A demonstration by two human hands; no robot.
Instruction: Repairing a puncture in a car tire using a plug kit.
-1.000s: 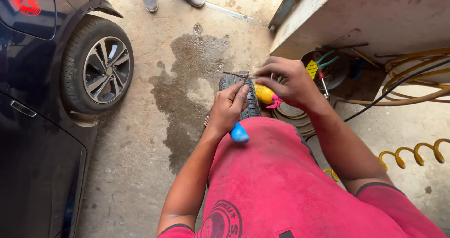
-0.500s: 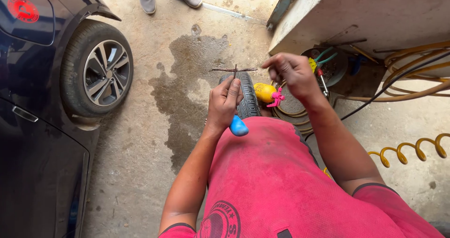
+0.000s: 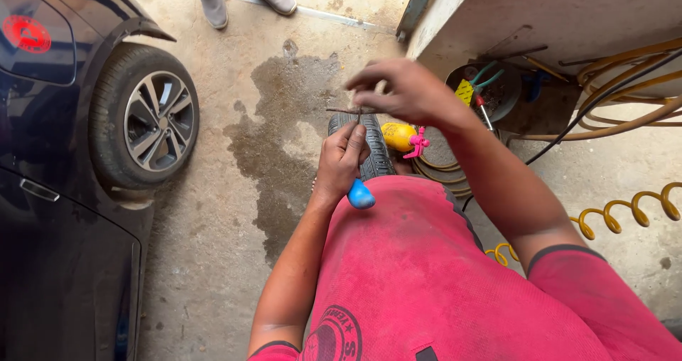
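My left hand grips a tool with a blue handle, its metal tip pointing up. A thin dark plug strip lies crosswise through that tip. My right hand pinches the strip's right end, fingers closed on it. Both hands hover over the tread of a black tyre that stands upright in front of my red shirt.
A dark car with an alloy wheel stands at the left. Another person's shoes are at the top. A yellow bottle with a pink nozzle, coiled yellow hoses and a concrete bench are at the right. A wet patch marks the floor.
My right hand has moved up and left over the tool tip and taken the strip's end. The left hand has stayed on the blue-handled tool.
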